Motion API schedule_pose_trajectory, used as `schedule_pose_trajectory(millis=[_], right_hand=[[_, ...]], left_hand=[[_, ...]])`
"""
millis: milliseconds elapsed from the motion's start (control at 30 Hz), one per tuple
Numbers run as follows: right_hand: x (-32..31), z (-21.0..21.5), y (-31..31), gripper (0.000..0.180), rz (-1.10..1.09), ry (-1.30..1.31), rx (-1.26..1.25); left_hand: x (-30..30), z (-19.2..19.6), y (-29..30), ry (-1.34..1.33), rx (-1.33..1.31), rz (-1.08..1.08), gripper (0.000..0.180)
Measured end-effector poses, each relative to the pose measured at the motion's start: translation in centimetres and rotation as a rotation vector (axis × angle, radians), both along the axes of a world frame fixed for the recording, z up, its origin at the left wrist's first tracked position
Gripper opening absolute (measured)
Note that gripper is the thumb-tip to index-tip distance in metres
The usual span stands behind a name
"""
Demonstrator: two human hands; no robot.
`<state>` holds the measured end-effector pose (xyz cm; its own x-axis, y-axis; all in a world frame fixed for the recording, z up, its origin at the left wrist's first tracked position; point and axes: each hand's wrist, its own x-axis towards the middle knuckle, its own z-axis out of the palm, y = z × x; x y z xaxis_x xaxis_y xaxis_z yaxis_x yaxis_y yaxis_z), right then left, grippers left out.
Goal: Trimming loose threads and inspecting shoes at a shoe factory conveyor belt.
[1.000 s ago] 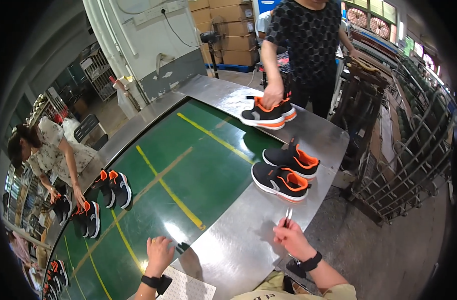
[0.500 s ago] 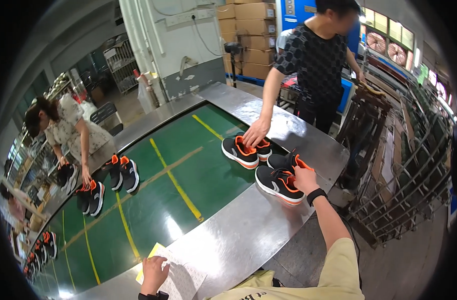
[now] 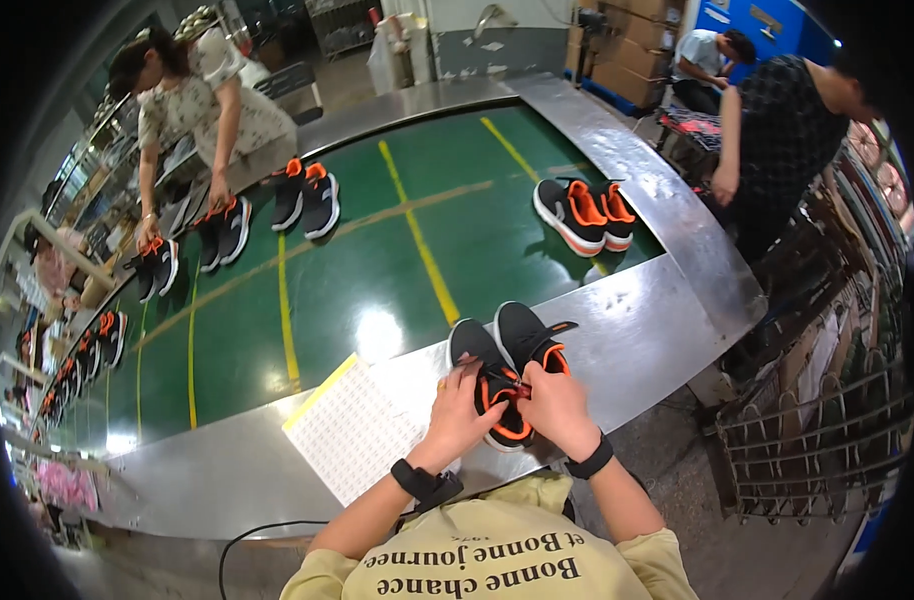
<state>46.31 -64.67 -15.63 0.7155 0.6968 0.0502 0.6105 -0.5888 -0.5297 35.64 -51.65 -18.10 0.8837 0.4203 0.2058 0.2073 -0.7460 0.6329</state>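
A pair of black sneakers with orange lining lies on the metal table edge in front of me, toes pointing away. My left hand [image 3: 457, 412] grips the left sneaker [image 3: 474, 345] at its opening, fingers over the tongue and thumb at the collar. Against the same opening, my right hand [image 3: 557, 408] is closed in a pinch. A small dark-red bit shows at its fingertips; what it is I cannot make out. The right sneaker [image 3: 525, 333] sits close alongside, its heel partly hidden behind my right hand.
A printed sheet [image 3: 352, 430] with a yellow edge lies left of my hands. Another sneaker pair [image 3: 582, 220] stands on the green belt [image 3: 377, 250], far right. At left a co-worker [image 3: 202, 110] handles more sneakers; another [image 3: 792, 130] stands at right near a wire rack [image 3: 807, 450].
My left hand has left the sheet and come to the left sneaker. The pair now lies in front of me, toes away. The right co-worker's hand has withdrawn from the other pair. My view has turned.
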Motion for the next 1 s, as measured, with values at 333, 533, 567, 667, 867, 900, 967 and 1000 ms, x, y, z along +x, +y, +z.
schedule_pose_trajectory(millis=[333,533,567,667,867,900,967,1000], right_hand=[[-1.5,0.4,0.8,0.031,0.115,0.061,0.014],[-1.0,0.6,0.6,0.031,0.072,0.171,-0.036],[-1.0,0.7,0.5,0.031,0.074,0.171,-0.031],[-1.5,0.5,0.3,0.030,0.084,0.118,0.013],[-2.2,1.5,-1.0,0.028,-0.065,0.232,0.297],[-2.2,0.8,-1.4,0.027,-0.060,0.150,0.396],[-2.7,1.0,-1.2,0.027,-0.041,0.076,0.507],[-3.1,1.8,-1.5,0.027,-0.055,0.120,0.510]], left_hand=[[-0.5,0.8,3.2,-0.052,0.262,-0.027,0.026],[1.6,1.7,7.9,0.135,-0.543,-0.043,0.029],[1.7,2.0,8.3,0.204,-0.621,-0.046,0.029],[1.1,-0.2,9.0,0.148,-0.808,-0.058,0.027],[-3.7,-2.3,8.8,-0.189,-1.069,0.081,0.025],[-4.1,-2.5,8.8,-0.281,-1.134,0.151,0.025],[-4.6,-2.3,8.7,-0.424,-1.193,0.244,0.024],[-4.8,-2.2,8.7,-0.429,-1.179,0.255,0.024]])
